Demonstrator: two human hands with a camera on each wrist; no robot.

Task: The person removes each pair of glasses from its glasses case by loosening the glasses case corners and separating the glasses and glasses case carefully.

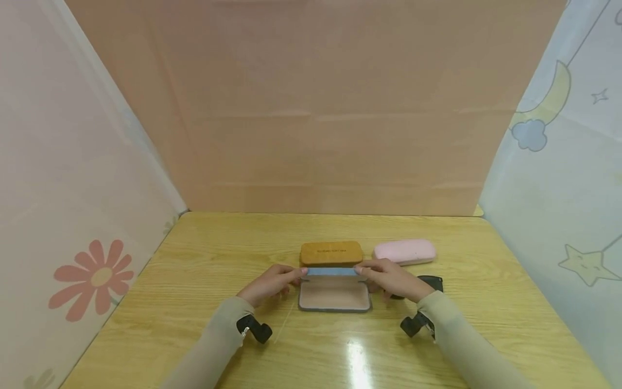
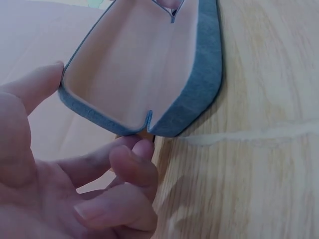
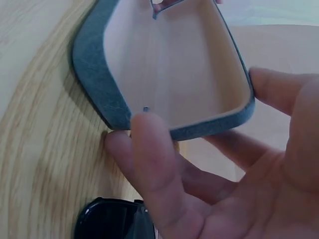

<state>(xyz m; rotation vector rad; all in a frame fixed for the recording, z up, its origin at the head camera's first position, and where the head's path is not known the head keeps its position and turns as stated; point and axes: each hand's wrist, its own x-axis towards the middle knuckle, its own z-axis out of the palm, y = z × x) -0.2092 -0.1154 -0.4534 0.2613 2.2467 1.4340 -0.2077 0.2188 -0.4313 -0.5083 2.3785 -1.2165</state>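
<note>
A blue glasses case with a pale pinkish lining stands open on the table between the two hands; nothing shows inside it. My left hand grips the left end of its raised lid, thumb on the upper edge and other fingers behind, near the hinge. At the opposite end my right hand holds the lid the same way, its thumb at the edge. In the right wrist view, one fingertip overlaps the hinge corner of the case.
Right behind the blue case lies an orange-brown case with small lettering. A pink case rests to its right. Some black object sits beside the right hand, partly hidden by it. Paper-covered walls enclose the table's back and sides.
</note>
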